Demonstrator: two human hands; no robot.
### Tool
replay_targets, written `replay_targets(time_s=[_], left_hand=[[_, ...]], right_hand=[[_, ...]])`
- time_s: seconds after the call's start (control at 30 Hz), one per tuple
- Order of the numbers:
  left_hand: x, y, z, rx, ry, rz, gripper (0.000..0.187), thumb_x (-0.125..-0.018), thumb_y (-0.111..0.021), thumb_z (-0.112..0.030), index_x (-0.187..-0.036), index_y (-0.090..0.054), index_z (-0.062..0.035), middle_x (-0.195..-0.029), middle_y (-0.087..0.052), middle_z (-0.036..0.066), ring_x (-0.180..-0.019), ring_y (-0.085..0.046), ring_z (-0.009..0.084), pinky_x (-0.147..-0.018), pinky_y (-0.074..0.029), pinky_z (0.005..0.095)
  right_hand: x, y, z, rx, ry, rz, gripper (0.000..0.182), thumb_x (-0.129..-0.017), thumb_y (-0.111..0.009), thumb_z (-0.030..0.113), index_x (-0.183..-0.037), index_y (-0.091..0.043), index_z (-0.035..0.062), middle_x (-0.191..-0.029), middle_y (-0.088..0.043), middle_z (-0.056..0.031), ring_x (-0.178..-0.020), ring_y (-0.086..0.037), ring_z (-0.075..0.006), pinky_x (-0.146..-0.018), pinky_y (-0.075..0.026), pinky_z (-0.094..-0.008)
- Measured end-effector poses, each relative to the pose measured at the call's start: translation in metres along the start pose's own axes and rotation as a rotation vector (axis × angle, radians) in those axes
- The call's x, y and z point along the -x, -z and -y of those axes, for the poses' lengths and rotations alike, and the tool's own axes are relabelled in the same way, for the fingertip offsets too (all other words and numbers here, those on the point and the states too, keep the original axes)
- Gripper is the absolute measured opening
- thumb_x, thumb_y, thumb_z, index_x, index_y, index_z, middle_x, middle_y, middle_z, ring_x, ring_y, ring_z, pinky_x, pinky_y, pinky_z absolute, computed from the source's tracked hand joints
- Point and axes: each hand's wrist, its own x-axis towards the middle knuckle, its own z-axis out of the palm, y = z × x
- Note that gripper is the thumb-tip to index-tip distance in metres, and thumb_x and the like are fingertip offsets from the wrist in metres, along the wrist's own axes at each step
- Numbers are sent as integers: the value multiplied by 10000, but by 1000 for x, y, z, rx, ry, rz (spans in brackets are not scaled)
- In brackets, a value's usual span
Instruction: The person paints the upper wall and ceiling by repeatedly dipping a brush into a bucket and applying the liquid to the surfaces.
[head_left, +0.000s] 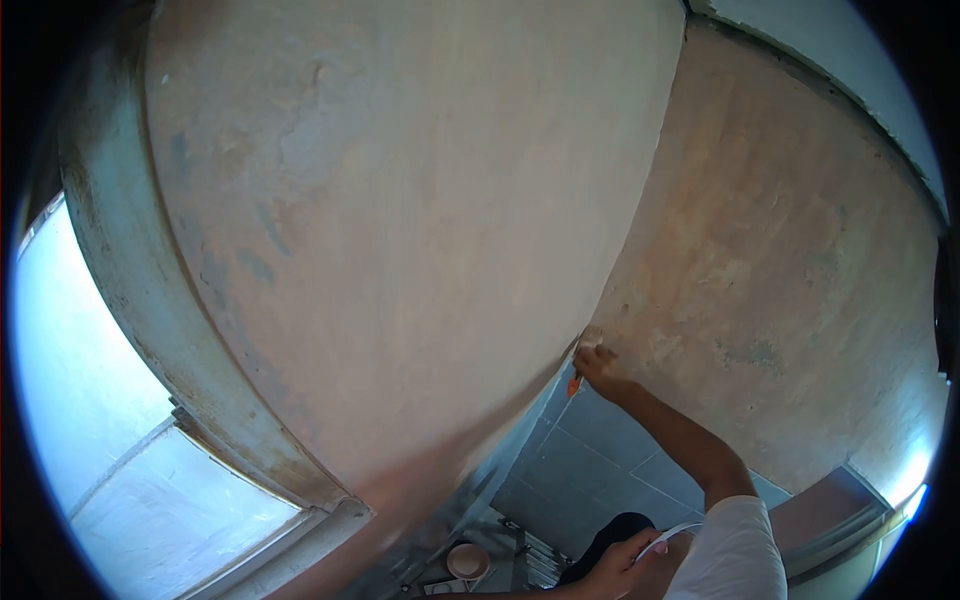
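At a mottled plaster corner (608, 318), right grip (584, 356) round an orange-ended tool (574, 385); lower, left grip (640, 553) round something white (672, 534).

"Item one, upper body?"
"Sleeve (735, 548), one: white, short, plain, ending near the right elbow (728, 478)."
"Item two, lower down?"
"Dark cloth (618, 532), one: navy to black, rounded outline, garment type unclear."
"Extremities?"
"Right hand (603, 368), left hand (622, 566): both bare."

The right arm (682, 437) stretches up and leftward from the lower right, slightly bent at the elbow, its forearm bare. The right hand (602, 367) is closed in a grip, fingers bent. Low in the view, the left hand (622, 566) has curled fingers, its forearm (535, 595) nearly level.
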Motion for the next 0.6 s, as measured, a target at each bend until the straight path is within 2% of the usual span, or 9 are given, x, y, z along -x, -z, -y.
replay_targets(time_s=[0.07,0.2,0.3,0.37,0.5,0.57,0.6], left_hand=[[0,0,-1,-2,0,-1,187,-1005,-513,-195,-1019,-586,-23,-861,-590,95,-748,-568,161,-684,-450,286],[0,0,1,20,23,-8,209,-1017,-502,-214,-1021,-587,-23,-871,-593,87,-757,-570,155,-694,-451,284],[-1,0,0,27,14,10,220,-1023,-496,-223,-1021,-587,-23,-876,-595,83,-761,-571,152,-699,-451,284],[0,0,-5,23,36,-4,203,-1013,-505,-209,-1022,-588,-24,-874,-590,83,-766,-570,155,-702,-448,282],[5,5,-7,15,75,-32,179,-999,-518,-190,-1023,-590,-27,-872,-583,82,-774,-570,160,-708,-442,279],[2,5,-3,19,-57,-33,191,-1005,-500,-201,-1028,-588,-33,-868,-571,83,-778,-565,165,-706,-437,286],[2,5,-3,20,-56,-34,191,-1005,-500,-201,-1028,-588,-33,-868,-571,83,-778,-565,165,-706,-437,286]], right_hand=[[0,-14,9,108,66,-27,159,-736,-665,107,-874,-597,73,-893,-561,-65,-762,-587,-232,-637,-534,-340],[11,-18,11,80,20,3,175,-746,-648,125,-908,-602,78,-923,-570,-62,-768,-594,-233,-667,-545,-341],[22,-28,7,2,61,87,174,-761,-653,127,-920,-600,79,-930,-576,-78,-779,-604,-249,-673,-546,-359],[26,-34,17,-148,-117,157,154,-784,-651,111,-926,-600,79,-944,-580,-91,-803,-618,-278,-685,-547,-378],[30,-34,9,-277,-209,135,204,-832,-625,114,-1032,-600,83,-962,-573,-92,-850,-626,-302,-716,-552,-409],[33,-36,-7,-238,-311,70,240,-829,-632,105,-1065,-600,78,-942,-569,-112,-866,-627,-317,-725,-543,-408],[30,-27,-5,-239,-310,71,240,-829,-632,105,-1065,-600,78,-942,-569,-112,-866,-627,-317,-725,-543,-408]])
